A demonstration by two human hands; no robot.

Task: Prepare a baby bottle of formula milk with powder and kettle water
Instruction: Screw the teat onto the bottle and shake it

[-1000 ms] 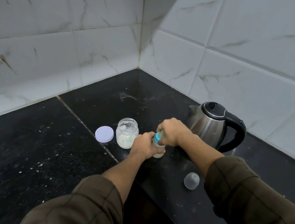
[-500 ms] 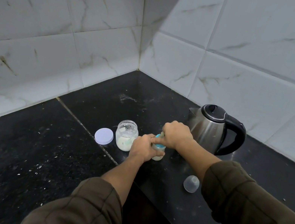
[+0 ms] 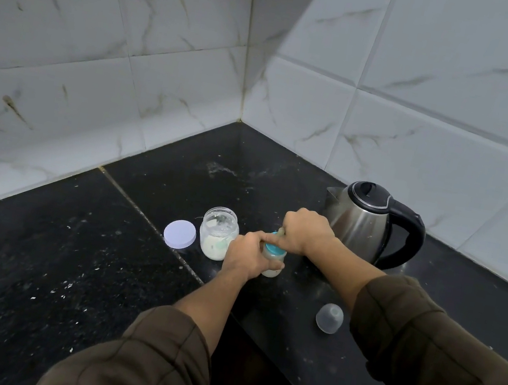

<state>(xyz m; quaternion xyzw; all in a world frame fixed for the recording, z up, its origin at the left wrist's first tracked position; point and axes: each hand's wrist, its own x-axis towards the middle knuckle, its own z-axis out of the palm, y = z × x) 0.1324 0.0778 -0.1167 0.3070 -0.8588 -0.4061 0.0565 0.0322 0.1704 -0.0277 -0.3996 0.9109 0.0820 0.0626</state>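
Both hands hold the bottle (image 3: 272, 257), upright on the counter (image 3: 183, 163) between jar (image 3: 217, 237) and kettle (image 3: 365, 225): left hand (image 3: 246, 255) grips its body, right hand (image 3: 305, 232) is curled round its top above the teal ring (image 3: 273, 249).

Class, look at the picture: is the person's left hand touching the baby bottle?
Touching. In the head view the left hand wraps its fingers round the body of the baby bottle; no gap shows between them.
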